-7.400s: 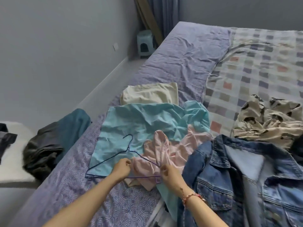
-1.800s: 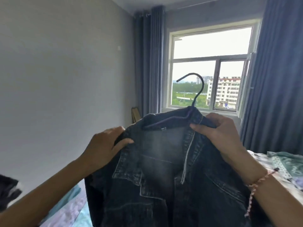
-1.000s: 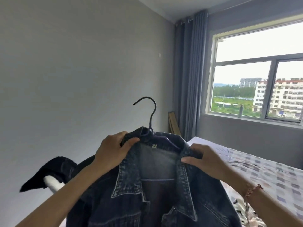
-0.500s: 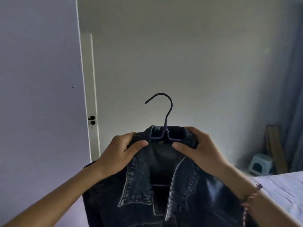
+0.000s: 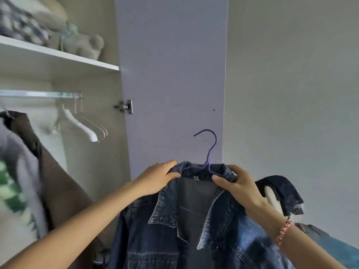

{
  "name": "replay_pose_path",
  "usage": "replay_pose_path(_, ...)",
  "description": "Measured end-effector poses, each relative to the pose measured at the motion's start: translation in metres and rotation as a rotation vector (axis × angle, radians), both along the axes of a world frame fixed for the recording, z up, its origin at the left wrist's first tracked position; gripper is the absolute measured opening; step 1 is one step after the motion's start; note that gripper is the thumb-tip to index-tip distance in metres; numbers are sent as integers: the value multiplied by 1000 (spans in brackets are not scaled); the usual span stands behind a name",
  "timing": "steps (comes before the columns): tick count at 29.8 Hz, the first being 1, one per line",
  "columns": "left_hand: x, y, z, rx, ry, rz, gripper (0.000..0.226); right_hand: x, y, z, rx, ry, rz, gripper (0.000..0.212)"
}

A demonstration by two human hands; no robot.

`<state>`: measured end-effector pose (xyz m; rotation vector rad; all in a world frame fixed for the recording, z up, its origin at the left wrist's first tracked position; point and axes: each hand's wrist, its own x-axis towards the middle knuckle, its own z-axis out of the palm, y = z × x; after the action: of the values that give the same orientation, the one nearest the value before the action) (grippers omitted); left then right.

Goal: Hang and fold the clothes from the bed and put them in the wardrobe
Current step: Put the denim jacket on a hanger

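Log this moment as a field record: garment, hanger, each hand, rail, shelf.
garment: denim jacket, on its hanger, held up beside the open wardrobe door
hanger: purple wire hanger, hook upright above the collar, not on the rail
left hand: grips the collar
right hand: grips the collar
rail: wardrobe rail carries empty hangers and hung clothes
shelf: bedding on it, above the rail

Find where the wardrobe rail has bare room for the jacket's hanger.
Free: the rail between the hanging clothes at left and the empty hangers. Crowded: the rail's right end, where those hangers bunch, and the shelf above, packed with bedding.
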<state>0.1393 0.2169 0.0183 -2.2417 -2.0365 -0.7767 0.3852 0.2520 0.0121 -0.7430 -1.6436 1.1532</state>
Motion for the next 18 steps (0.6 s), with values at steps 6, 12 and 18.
replay_pose_path(6,-62,-12,42,22,72,180,20,-69,15,41,-294,-159,331,31)
replay_pose_path(12,-144,-30,67,119,-24,305,24,-172,14,73,-187,-107,338,61)
replay_pose_path(18,-244,-37,83,254,-211,563,27,-279,24,109,-147,-26,378,64)
